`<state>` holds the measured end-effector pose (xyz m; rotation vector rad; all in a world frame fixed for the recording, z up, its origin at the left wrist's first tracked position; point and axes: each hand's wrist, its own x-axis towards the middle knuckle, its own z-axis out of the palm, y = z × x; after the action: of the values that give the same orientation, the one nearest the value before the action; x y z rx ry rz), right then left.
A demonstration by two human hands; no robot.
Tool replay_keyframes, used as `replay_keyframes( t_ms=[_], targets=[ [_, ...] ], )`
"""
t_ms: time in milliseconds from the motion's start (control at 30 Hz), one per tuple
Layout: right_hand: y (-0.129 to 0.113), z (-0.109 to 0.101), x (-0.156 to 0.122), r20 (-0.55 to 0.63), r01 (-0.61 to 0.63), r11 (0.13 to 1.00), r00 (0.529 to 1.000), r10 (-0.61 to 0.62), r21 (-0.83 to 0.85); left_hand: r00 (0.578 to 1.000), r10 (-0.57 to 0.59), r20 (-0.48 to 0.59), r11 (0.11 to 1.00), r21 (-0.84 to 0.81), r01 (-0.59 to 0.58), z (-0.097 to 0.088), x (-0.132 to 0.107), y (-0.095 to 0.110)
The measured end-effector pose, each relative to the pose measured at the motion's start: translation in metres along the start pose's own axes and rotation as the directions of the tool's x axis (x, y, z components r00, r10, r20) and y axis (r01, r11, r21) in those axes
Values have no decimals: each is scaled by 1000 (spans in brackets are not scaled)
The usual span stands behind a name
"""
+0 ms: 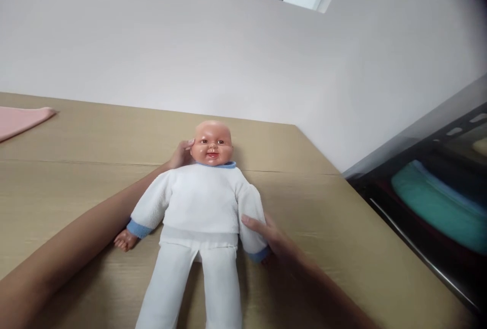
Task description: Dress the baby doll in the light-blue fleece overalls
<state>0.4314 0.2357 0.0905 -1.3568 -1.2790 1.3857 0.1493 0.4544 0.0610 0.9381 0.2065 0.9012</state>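
A baby doll (201,202) in a white top and white trousers with blue cuffs lies face up on the wooden table (76,176). My left hand (181,155) reaches behind the doll's head, fingers cupped against its side. My right hand (268,235) rests on the doll's left sleeve near the blue cuff, fingers wrapped around the arm.
A pink cloth (21,120) lies at the table's far left edge. A white wall (228,60) stands behind the table. To the right is a dark shelf unit (437,202) holding a folded teal towel (437,204).
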Motion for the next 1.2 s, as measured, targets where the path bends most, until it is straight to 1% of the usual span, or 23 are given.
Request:
replay_keyframes(
  t_ms=[67, 133, 233, 300, 400, 467, 567, 633, 700, 767, 833, 1067, 1200],
  targets=[
    [4, -4, 3, 0, 1, 997, 1000, -1, -73, 1000, -7, 8, 999, 34, 7, -8, 7, 3],
    [7, -7, 6, -44, 69, 974, 996, -80, -215, 999, -30, 15, 997, 66, 29, -18, 13, 5],
    [11, -9, 11, -126, 150, 883, 966, -227, -444, 998, -62, -14, 994, 95, 63, -35, 17, 6],
    [15, -10, 13, -148, 165, 838, 949, -279, -521, 996, -76, -54, 992, 101, 81, -45, 17, 6],
    [21, -10, 15, -150, 159, 819, 947, -285, -552, 991, -98, -96, 990, 90, 107, -52, 15, 6],
    [26, -11, 16, -158, 153, 816, 945, -285, -557, 990, -97, -105, 991, 82, 106, -50, 15, 7],
    [30, -12, 17, -179, 138, 815, 942, -284, -563, 991, -80, -108, 995, 54, 86, -43, 14, 8],
    [31, -13, 18, -182, 129, 809, 943, -279, -573, 990, -102, -96, 994, 26, 105, -39, 13, 8],
    [31, -16, 18, -175, 132, 803, 943, -282, -582, 986, -151, -67, 988, 5, 152, -38, 12, 7],
    [31, -17, 18, -177, 136, 797, 940, -291, -589, 981, -192, -33, 981, -10, 192, -39, 11, 7],
    [31, -18, 19, -183, 144, 790, 934, -307, -595, 978, -206, -15, 978, -21, 206, -41, 11, 6],
    [33, -18, 22, -189, 147, 796, 931, -311, -587, 980, -201, 1, 979, -37, 201, -44, 13, 6],
    [32, -19, 22, -198, 135, 800, 933, -301, -584, 973, -228, -38, 973, -42, 227, -40, 11, 7]
  ],
)
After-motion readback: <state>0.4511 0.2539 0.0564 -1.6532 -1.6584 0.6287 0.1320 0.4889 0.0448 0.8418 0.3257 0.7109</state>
